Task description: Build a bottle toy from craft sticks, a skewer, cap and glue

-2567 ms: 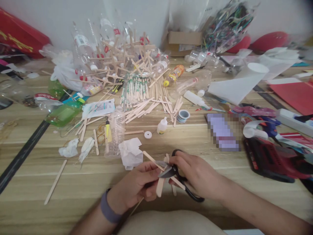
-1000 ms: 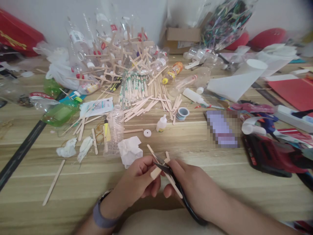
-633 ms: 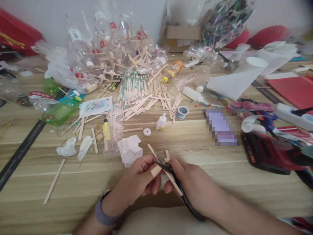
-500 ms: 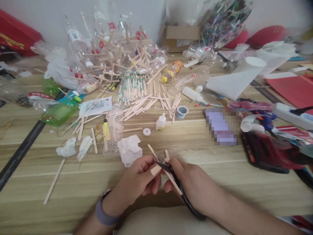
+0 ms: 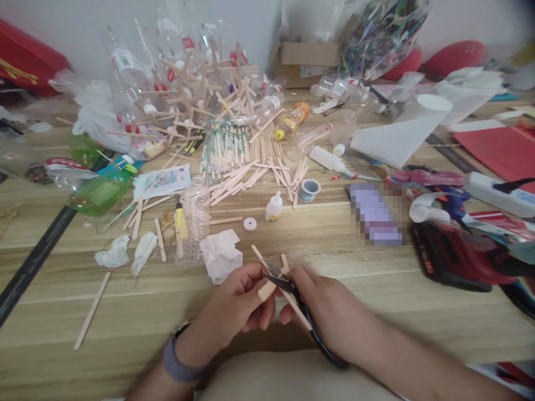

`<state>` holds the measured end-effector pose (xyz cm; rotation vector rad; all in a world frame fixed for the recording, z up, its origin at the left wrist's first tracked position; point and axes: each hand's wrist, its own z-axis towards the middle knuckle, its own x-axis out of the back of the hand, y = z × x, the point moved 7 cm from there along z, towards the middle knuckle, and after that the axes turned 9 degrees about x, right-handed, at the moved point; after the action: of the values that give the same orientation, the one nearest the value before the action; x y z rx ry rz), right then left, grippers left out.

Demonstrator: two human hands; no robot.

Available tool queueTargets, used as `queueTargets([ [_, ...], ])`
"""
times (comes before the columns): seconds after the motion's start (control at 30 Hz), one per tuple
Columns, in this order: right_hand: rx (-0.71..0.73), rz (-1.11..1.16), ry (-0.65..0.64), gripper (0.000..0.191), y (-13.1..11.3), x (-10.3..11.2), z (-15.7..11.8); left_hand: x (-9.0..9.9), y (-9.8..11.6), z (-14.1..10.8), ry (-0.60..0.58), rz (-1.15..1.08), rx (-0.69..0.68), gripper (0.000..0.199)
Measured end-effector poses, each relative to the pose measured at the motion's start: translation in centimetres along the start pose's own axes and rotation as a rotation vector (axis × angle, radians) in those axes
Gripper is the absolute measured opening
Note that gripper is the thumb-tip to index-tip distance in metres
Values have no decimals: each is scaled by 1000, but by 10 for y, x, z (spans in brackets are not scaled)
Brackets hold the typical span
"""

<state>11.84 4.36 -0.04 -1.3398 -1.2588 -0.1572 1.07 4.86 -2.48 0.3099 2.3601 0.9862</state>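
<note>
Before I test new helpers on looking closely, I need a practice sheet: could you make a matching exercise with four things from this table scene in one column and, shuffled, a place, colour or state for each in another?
Things
1. scissors
2. dropper bottle
3. crossed sticks
4. bottle with the lime cap

Places, colours, states
A. green, lying on its side
B. held in the left hand
C. mostly white, standing upright
D. dark-handled, held in the right hand

Right pairs: 1-D, 2-C, 3-B, 4-A
</note>
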Motion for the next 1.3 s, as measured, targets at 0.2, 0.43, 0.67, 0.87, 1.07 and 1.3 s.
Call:
queueTargets([
  [0.2,100,6,137,16,1,24,-11,7,8,-9,16,16,-82,41],
  [0.43,-20,103,156,24,2,33,-28,14,13,-16,130,69,-133,43],
  [0.67,-65,38,148,28,-9,18,-24,11,13,-18,187,144,-154,45],
  [0.87,-26,-16,203,32,-14,19,-19,12,9,-17,237,217,-170,41],
  [1.07,-59,-17,215,46,-11,19,-23,12,11,-19,289,350,-218,35],
  [1.3,-97,72,135,42,-11,10,-23,7,17,-23,354,558,-286,32],
])
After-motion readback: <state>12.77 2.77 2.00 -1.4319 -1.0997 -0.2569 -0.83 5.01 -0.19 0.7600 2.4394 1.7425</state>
